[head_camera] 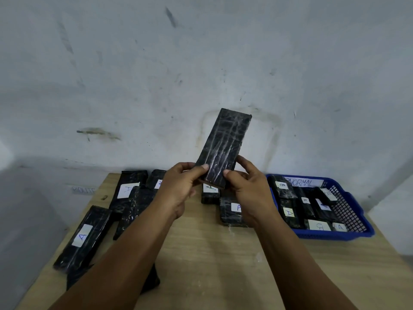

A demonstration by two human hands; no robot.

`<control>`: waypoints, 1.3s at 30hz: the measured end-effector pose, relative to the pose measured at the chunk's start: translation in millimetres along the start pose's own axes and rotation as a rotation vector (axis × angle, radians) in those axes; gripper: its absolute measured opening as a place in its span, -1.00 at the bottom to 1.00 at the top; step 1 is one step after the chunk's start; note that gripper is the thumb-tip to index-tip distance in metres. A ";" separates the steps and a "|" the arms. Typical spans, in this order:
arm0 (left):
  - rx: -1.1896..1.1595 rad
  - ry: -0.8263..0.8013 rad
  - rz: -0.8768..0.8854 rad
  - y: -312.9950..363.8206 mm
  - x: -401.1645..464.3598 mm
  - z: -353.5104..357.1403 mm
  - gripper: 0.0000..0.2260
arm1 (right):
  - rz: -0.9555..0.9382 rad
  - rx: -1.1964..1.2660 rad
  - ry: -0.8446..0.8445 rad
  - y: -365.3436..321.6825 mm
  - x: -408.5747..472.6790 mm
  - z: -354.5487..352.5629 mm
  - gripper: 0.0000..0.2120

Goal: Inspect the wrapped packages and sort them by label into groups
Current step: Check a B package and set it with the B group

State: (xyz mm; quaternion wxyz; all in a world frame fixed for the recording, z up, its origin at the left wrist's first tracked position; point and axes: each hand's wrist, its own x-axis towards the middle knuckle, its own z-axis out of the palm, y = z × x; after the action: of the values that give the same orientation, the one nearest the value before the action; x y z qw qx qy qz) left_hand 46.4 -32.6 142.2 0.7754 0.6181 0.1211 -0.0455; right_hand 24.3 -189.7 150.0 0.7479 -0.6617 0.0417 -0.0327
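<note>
Head view:
Package (220, 146): raised between both hands, tilted, no label showing on this face.
Left hand (181, 186): pinches its lower left edge.
Right hand (247, 189): pinches its lower right edge.
Handling: likely stiff, light; glossy wrap may slip, so hold the long edges.
Room: bare table (201, 253) beneath the wrists; blue basket (357, 222) right of the right hand.

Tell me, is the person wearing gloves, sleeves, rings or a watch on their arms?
No. Both the left hand and the right hand are bare, with no gloves or rings showing. The forearms are uncovered too: no sleeves, no watch and no bracelet anywhere in view.
</note>
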 end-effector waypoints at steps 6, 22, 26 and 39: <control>0.059 -0.121 0.033 2.9 -1.7 -1.8 -0.87 | 0.055 0.017 0.015 -2.5 3.5 -5.3 -0.80; 0.193 -0.187 0.164 14.7 -0.5 -1.2 -0.78 | 0.000 -0.026 -0.057 -8.9 5.6 -11.5 -0.77; 0.221 -0.222 0.181 17.2 -6.4 1.8 -0.80 | -0.048 -0.007 -0.022 -8.9 9.1 -12.9 -0.80; 0.344 -0.215 0.464 25.4 -1.1 -3.1 -0.72 | -0.177 -0.108 -0.104 -10.5 4.7 -13.4 -0.74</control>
State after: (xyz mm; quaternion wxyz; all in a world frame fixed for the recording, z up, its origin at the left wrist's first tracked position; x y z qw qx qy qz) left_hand 50.5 -23.8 165.9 0.6572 0.7433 -0.1154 0.0478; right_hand 27.6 -204.7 158.7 0.7063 -0.7031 -0.0541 -0.0618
